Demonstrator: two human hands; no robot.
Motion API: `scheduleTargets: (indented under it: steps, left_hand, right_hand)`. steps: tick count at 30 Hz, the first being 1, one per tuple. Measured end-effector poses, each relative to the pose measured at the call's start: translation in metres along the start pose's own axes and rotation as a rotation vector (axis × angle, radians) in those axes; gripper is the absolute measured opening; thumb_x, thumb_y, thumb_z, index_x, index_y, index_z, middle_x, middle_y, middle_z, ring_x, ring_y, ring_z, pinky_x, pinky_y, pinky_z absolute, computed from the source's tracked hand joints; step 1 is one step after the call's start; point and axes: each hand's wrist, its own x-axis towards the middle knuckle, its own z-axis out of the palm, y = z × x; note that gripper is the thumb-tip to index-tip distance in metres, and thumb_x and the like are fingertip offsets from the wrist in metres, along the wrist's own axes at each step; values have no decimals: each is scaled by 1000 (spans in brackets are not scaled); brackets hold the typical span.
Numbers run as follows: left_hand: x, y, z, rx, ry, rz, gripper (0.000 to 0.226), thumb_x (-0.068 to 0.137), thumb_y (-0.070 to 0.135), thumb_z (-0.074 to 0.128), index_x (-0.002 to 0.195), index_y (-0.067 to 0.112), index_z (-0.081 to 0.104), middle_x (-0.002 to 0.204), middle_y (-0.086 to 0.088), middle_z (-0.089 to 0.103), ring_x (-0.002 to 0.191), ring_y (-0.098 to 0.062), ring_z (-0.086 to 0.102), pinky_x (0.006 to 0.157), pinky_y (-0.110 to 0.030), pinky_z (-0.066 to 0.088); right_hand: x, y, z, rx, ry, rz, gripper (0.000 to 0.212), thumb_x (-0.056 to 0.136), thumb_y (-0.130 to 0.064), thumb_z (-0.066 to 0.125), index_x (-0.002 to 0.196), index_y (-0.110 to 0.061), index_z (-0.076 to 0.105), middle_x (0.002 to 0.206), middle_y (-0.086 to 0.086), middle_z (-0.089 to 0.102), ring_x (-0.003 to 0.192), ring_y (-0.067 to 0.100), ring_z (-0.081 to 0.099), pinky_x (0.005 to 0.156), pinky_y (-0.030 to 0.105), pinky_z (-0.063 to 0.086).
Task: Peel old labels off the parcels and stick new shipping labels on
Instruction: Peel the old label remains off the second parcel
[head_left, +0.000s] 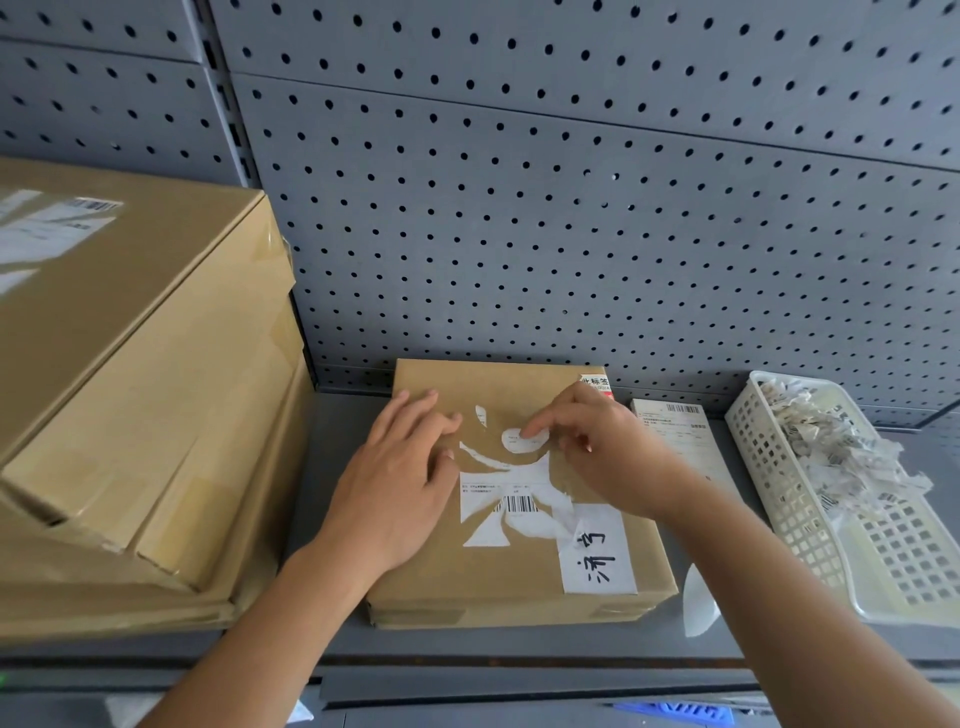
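Observation:
A brown parcel (498, 582) lies flat on the grey shelf in front of me. Its top carries the torn remains of an old white label (511, 501) with a barcode, plus a white sticker with handwritten characters (597, 551). My left hand (400, 483) rests flat on the parcel's left part, fingers straight. My right hand (597, 447) has curled fingers, and its fingertip and thumb pick at a small rounded scrap of label (522, 441). A fresh shipping label sheet (680, 441) lies on the shelf just right of the parcel.
Large stacked cardboard boxes (135, 405) fill the left side. A white plastic basket (810, 519) holding several torn label scraps stands at the right. A grey pegboard wall (571, 208) rises behind. A curl of backing paper (698, 603) lies by the parcel's right front corner.

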Motion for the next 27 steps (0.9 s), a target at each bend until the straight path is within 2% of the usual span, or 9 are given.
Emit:
scheduleTargets:
  steps: [3, 7, 10, 14, 17, 19, 23, 27]
  left_hand:
    - [0, 0, 1, 1, 9, 4, 38, 106, 35, 38, 144, 37, 45, 163, 24, 17, 151, 5, -7, 118, -39, 29]
    - [0, 0, 0, 4, 8, 0, 38, 106, 35, 39, 143, 38, 45, 163, 24, 17, 151, 5, -7, 117, -39, 29]
    - [0, 0, 0, -3, 9, -2, 38, 106, 34, 39, 143, 37, 46, 163, 24, 17, 151, 5, -7, 117, -38, 28]
    - [0, 1, 0, -6, 1, -4, 38, 106, 34, 38, 144, 37, 45, 163, 24, 16, 150, 6, -8, 117, -35, 26]
    - [0, 1, 0, -5, -3, -7, 39, 106, 35, 38, 144, 38, 44, 163, 25, 15, 150, 6, -8, 118, -37, 26]
    - [0, 1, 0, -3, -4, -8, 39, 106, 35, 38, 144, 39, 43, 163, 25, 15, 150, 6, -8, 118, -37, 25]
    - [1, 1, 0, -3, -3, -5, 39, 106, 35, 37, 145, 38, 43, 163, 25, 15, 150, 6, -8, 119, -36, 24]
    - [0, 1, 0, -4, -4, -8, 39, 106, 36, 37, 145, 39, 43, 163, 26, 14, 150, 7, -9, 118, -36, 25]
  right_hand:
    - [2, 9, 7, -69, 65, -100, 37, 88, 10, 57, 99, -20, 77, 98, -6, 53, 80, -1, 52, 69, 10, 41]
    - [6, 11, 9, -52, 95, -73, 22, 91, -1, 66, 97, -18, 78, 95, -11, 56, 83, -8, 54, 73, 5, 38]
    - [5, 7, 7, 30, 87, -32, 19, 93, -4, 65, 97, -19, 77, 96, -11, 58, 84, -8, 53, 76, 5, 38]
    - [5, -5, 5, 207, 87, 69, 26, 94, -4, 62, 88, -27, 72, 95, -6, 65, 79, 7, 58, 72, 11, 43]
    - [9, -14, 6, 353, 79, 160, 23, 95, -1, 57, 88, -18, 71, 86, 1, 70, 70, 21, 65, 69, 26, 53]
    - [10, -17, 6, 423, 81, 204, 21, 96, 1, 56, 88, -12, 70, 83, -2, 70, 64, 14, 65, 69, 27, 55]
    - [11, -18, 10, 535, 148, 294, 24, 94, 2, 56, 85, -12, 74, 77, -3, 68, 60, 7, 61, 63, 14, 50]
    - [15, -18, 14, 678, 211, 376, 25, 94, -1, 59, 83, -16, 75, 72, 1, 65, 61, 10, 58, 63, 23, 50]
